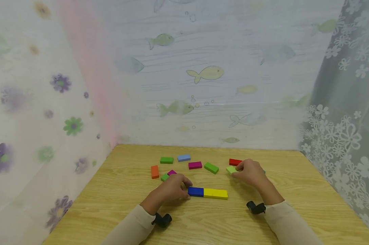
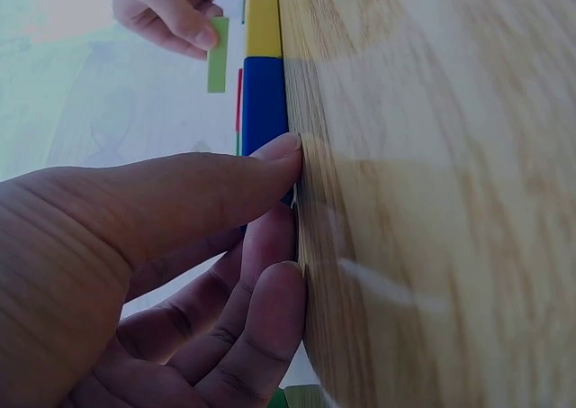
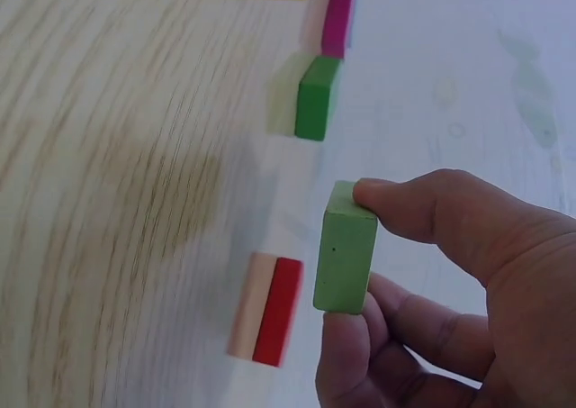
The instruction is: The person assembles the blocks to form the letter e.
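Nearest you: your left hand grips the left end of the dark blue rectangular block, probably painted wood, likely holding it flush against the yellow rectangular block (touching end to end). Farther right, your right hand pinches the light green rectangular block above the wooden table, its left end jutting free past your fingers, presumably for placement access. Just beyond: a red rectangular block.
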Action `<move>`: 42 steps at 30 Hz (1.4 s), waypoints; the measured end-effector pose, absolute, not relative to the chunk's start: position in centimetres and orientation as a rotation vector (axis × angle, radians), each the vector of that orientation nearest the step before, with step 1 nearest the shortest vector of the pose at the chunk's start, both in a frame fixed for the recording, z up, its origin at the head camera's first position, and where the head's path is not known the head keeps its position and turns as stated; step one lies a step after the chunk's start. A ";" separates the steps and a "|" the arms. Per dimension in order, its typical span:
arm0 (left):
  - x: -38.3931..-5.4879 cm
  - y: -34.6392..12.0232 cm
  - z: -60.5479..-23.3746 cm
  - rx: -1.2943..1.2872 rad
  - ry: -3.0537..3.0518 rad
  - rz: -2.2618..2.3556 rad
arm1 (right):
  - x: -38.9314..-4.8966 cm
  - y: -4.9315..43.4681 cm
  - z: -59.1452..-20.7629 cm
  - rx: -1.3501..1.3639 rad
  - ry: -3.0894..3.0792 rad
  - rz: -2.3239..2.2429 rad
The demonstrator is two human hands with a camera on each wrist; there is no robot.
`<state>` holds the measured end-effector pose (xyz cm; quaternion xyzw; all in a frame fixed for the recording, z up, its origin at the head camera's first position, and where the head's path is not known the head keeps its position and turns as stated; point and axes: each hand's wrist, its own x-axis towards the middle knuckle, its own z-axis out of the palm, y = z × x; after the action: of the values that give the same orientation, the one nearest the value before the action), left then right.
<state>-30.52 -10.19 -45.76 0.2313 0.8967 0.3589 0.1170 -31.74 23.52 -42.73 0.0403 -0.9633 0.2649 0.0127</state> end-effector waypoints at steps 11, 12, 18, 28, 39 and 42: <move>-30.8 -10.2 -46.0 0.685 2.637 1.040 | -31.6 22.6 -43.4 0.078 -3.016 0.902; -30.8 -10.2 -46.0 0.686 2.634 1.043 | -31.6 22.5 -43.5 0.069 -3.016 0.909; -30.8 -10.3 -46.0 0.681 2.636 1.040 | -31.1 22.2 -43.5 0.082 -3.016 0.933; -30.9 -10.2 -46.2 0.675 2.630 1.050 | -30.8 21.7 -44.0 0.042 -3.034 0.998; -30.7 -10.2 -46.1 0.665 2.628 1.058 | -30.7 21.0 -44.5 0.066 -3.049 0.936; -30.7 -10.2 -46.1 0.670 2.628 1.060 | -30.6 21.0 -44.5 0.061 -3.056 0.919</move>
<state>-30.69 -10.21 -46.06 0.2286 0.8966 0.3616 0.1144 -30.62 20.98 -44.46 0.0192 -0.9571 0.2880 -0.0252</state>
